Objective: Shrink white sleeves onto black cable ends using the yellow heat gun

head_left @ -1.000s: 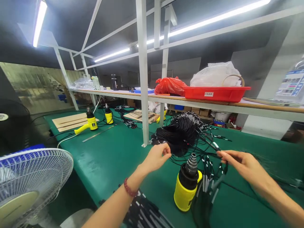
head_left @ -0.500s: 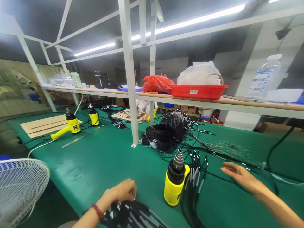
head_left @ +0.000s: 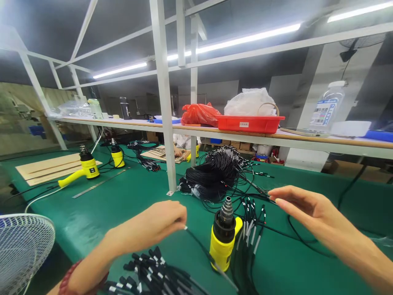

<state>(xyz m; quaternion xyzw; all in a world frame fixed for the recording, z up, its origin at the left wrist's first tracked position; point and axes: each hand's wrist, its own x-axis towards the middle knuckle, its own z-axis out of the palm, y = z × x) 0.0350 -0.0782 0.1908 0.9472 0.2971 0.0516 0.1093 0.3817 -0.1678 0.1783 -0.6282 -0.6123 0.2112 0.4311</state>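
Note:
My left hand (head_left: 153, 225) is closed in a pinch around the white-tipped end of a black cable (head_left: 198, 241). That cable slants down to the right, past the front of a yellow heat gun (head_left: 221, 241), which stands nozzle up. Below my left hand lies a bunch of black cables (head_left: 159, 272) with white marks and grey sleeves. My right hand (head_left: 307, 209) is open, fingers stretched out and thumb a little apart, over cables at the right. Whether its fingertips touch a cable is unclear. More grey-sleeved cables (head_left: 250, 233) lie right of the heat gun.
A large coil of black cables (head_left: 211, 172) sits behind the heat gun, beside a white post (head_left: 167, 123). Two other heat guns (head_left: 89, 167) (head_left: 117, 155) stand at the left. A white fan (head_left: 24, 250) is near. Another person's hand (head_left: 177, 151) shows across the table. A red tray (head_left: 250, 124) is on the shelf.
My left hand has risen from the cable bunch with one cable end in its pinch. My right hand has moved left and up, towards the cables. The view has shifted slightly.

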